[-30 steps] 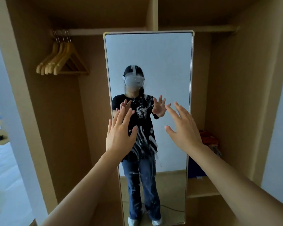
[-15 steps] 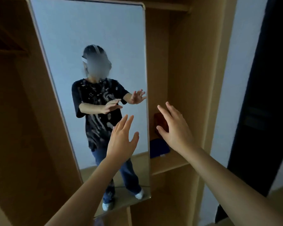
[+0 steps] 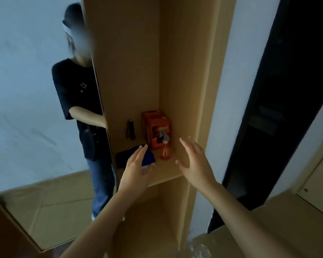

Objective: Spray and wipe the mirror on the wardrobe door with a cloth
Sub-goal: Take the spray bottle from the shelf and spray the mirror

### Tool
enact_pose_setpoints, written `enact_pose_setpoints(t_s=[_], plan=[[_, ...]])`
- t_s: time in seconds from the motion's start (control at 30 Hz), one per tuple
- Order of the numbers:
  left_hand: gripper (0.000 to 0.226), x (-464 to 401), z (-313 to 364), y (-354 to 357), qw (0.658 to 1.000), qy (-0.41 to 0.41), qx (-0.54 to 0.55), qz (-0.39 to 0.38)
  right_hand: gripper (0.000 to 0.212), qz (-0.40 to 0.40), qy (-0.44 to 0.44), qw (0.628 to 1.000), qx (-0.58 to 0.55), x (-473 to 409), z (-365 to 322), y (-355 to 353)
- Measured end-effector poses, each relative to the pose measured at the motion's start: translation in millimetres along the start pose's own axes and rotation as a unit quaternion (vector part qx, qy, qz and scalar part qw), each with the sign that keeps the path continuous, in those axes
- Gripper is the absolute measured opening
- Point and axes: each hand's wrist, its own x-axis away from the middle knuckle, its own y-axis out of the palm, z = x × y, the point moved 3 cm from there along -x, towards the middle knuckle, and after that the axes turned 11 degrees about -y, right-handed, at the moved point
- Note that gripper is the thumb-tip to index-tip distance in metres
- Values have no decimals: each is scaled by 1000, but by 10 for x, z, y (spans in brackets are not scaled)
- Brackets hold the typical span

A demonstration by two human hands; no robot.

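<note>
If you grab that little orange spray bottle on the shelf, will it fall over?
Maybe. The spray bottle stands tall and narrow, so a nudge could tip it. It looks like clear plastic, probably light. The right hand is open, not yet touching it.

Single head view, looking forward-down, close to wardrobe shelf (image 3: 168, 176).

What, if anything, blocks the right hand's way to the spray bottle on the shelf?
Nothing visible. The right hand is open just right of the spray bottle, with bare shelf between them. The orange box stands behind the bottle, out of the way.
</note>
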Motion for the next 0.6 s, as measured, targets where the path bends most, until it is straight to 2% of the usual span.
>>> enact_pose_setpoints(t_s=[0.27,0.43,0.6], plan=[[66,-549,-377,539,998,-56,1,-32,71,-48,48,997,-44,-262,629,643],[68,-1109,-623,824,995,-74,16,-58,74,-60,83,992,-70,-521,938,1099],[67,-1493,-859,1140,986,-124,58,-98,76,-55,131,985,-101,-698,1228,1436]])
